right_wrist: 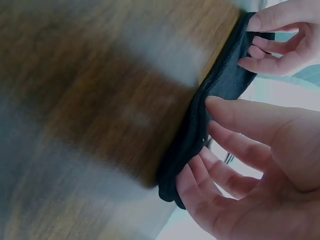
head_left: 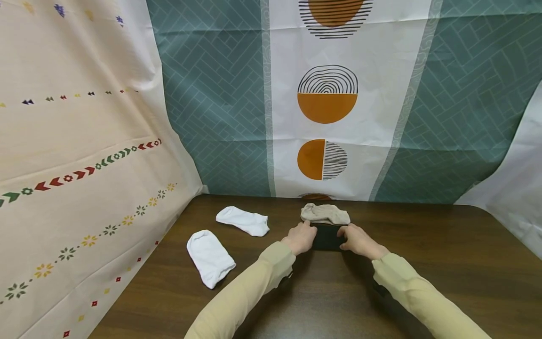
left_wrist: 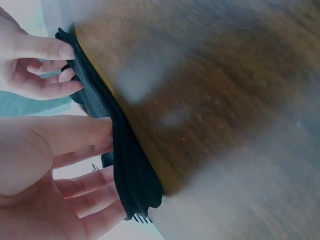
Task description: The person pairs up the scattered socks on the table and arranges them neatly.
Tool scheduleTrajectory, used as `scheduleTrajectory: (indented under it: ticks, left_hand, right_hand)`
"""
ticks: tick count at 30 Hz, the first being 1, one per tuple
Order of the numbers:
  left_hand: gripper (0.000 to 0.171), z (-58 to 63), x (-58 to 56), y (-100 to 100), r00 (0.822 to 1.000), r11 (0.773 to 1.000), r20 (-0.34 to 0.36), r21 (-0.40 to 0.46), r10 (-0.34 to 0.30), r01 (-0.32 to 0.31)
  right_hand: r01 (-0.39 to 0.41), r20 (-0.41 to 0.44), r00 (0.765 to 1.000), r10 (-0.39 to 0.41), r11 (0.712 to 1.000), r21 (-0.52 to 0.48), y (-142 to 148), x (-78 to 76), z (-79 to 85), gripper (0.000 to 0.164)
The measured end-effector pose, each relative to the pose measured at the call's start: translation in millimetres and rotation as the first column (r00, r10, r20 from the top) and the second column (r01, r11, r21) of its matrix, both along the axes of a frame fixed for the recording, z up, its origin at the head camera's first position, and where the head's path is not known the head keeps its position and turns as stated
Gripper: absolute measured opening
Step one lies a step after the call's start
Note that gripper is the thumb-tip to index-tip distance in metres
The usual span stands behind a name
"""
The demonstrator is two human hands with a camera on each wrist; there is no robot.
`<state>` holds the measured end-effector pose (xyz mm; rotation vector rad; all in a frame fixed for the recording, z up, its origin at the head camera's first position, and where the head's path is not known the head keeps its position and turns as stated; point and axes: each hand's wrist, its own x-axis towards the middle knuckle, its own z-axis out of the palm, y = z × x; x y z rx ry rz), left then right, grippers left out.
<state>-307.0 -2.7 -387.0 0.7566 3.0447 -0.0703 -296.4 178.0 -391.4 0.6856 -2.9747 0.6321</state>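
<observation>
A black sock (head_left: 326, 237) lies across the dark table between both hands, looking folded in the wrist views. My left hand (head_left: 301, 237) pinches its left part, the thumb on the near side and the fingers behind the cloth (left_wrist: 131, 167). At the right part, my right hand (head_left: 359, 240) holds it the same way, thumb in front and fingertips (right_wrist: 186, 181) at the far edge. Just behind the black sock lies a crumpled beige sock (head_left: 325, 214), close to the left index finger. The far side of the black sock is partly hidden by the fingers.
Two white socks lie flat on the left of the table: one (head_left: 242, 220) farther back, the other (head_left: 210, 258) nearer. The brown wooden table (head_left: 444, 254) reaches back to a patterned curtain (head_left: 211, 117). A cream cloth (head_left: 84, 188) hangs along the left edge.
</observation>
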Motion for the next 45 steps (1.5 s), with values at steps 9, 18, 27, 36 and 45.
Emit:
scheduleTrajectory:
  ticks: [9, 18, 27, 36, 45]
  left_hand:
    - [0.019, -0.4, -1.1, 1.3, 1.0, 1.0, 0.008, -0.009, 0.003, -0.003]
    - [0.019, 0.0, -1.8, 0.4, 1.0, 0.999, -0.004, -0.033, -0.011, 0.011]
    - [0.016, -0.2, -7.2, -7.5, 0.998, 0.997, -0.051, 0.065, -0.044, 0.048]
    - [0.014, 9.4, -10.9, -17.9, 0.993, 0.982, -0.077, 0.165, -0.084, 0.096]
    - [0.012, 27.1, -14.5, -45.2, 0.995, 0.978, -0.093, 0.201, -0.046, 0.064]
  right_hand:
    - [-0.003, 0.008, 1.0, 0.003, 1.0, 0.004, 1.7, -5.7, 1.1, 0.024]
    - [0.012, 0.008, 1.0, -0.012, 0.999, 0.034, -1.5, -6.0, 0.3, 0.024]
    - [0.022, -0.001, 1.0, -0.022, 0.998, 0.051, -4.4, -3.8, 1.8, 0.024]
    - [0.01, 0.005, 1.0, -0.009, 1.0, -0.02, 0.7, -4.4, 3.2, 0.023]
    - [0.041, -0.016, 0.999, -0.043, 0.992, -0.12, -7.6, -1.3, 19.7, 0.015]
